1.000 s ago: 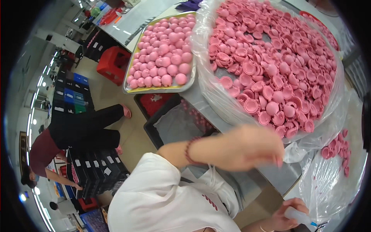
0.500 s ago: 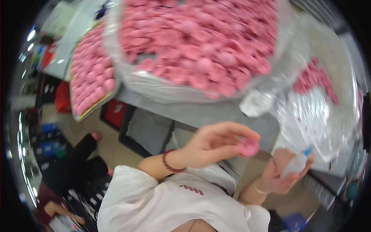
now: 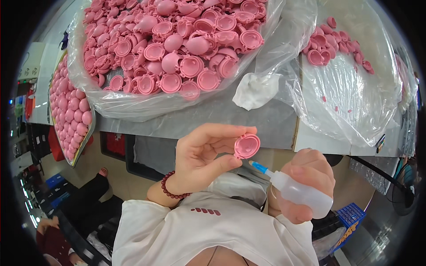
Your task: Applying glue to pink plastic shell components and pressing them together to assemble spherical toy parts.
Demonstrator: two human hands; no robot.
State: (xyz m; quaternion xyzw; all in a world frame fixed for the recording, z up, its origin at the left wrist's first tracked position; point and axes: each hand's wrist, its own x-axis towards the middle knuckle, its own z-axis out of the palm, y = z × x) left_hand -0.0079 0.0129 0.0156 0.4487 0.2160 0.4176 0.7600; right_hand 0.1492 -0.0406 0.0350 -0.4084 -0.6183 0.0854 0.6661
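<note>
My left hand [image 3: 206, 148] pinches a small pink half-round shell [image 3: 247, 146] between thumb and fingertips, its hollow side with a raised rim facing up toward me. My right hand [image 3: 310, 170] is wrapped round a translucent white squeeze bottle [image 3: 295, 191]. The bottle's blue nozzle [image 3: 258, 166] points up and left, a short way below the shell and apart from it. Beyond my hands, a large heap of similar pink shells [image 3: 191, 66] lies in clear plastic sheeting [image 3: 146, 108] on the grey table [image 3: 213, 117].
A tray of closely packed pink balls [image 3: 71, 113] stands at the left. A crumpled white tissue [image 3: 256, 90] lies near the table edge. Loose pink pieces [image 3: 330, 42] rest on plastic at the right. Another person [image 3: 84, 204] is at the lower left, and a blue basket [image 3: 352, 217] at the lower right.
My right hand has brought the bottle inward and turned it, so its nozzle now faces the shell. The left hand still holds the shell, now with its hollow side clearly showing. The view has shifted.
</note>
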